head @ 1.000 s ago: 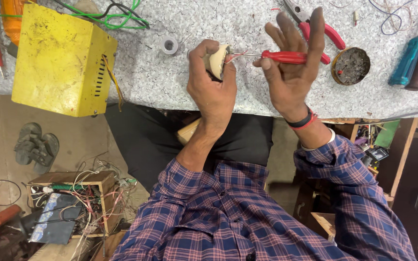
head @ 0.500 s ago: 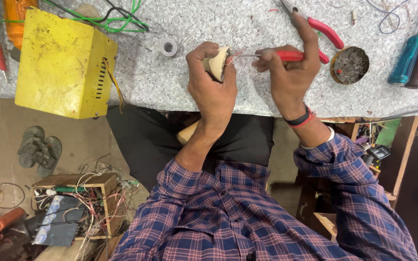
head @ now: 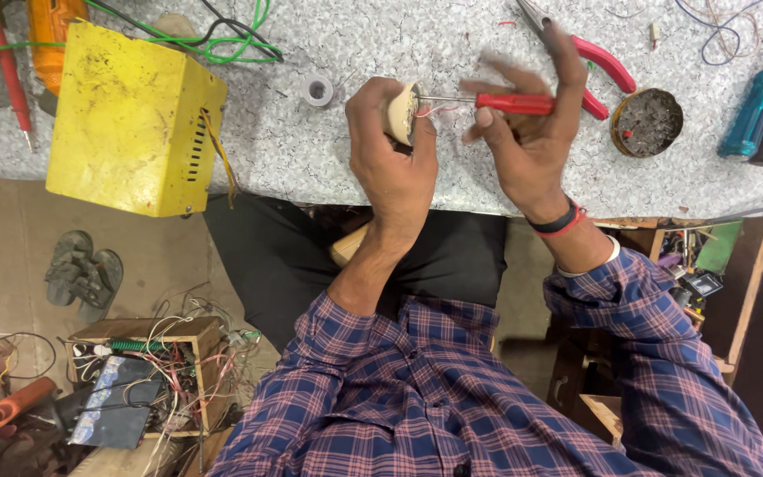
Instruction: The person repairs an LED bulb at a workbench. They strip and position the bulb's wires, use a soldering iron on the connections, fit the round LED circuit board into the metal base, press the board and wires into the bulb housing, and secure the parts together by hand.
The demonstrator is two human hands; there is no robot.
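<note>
My left hand (head: 390,159) grips a small cream round part (head: 401,113) over the speckled grey workbench (head: 311,150). My right hand (head: 527,132) holds a red-handled screwdriver (head: 514,103) level, its metal shaft pointing left into the face of the part. Thin red wire shows at the part's edge. The fingers of my right hand are blurred.
A yellow metal box (head: 130,119) with green cables sits at the left bench edge. Red-handled pliers (head: 589,57), a round tin of small bits (head: 647,122), a teal-handled tool (head: 752,110) and a small tape roll (head: 317,89) lie on the bench. Sandals (head: 86,274) and a wooden crate of wires (head: 147,375) are on the floor.
My right hand has closed its spread fingers around the screwdriver and brought the tip to the cream part. My left hand keeps holding the part.
</note>
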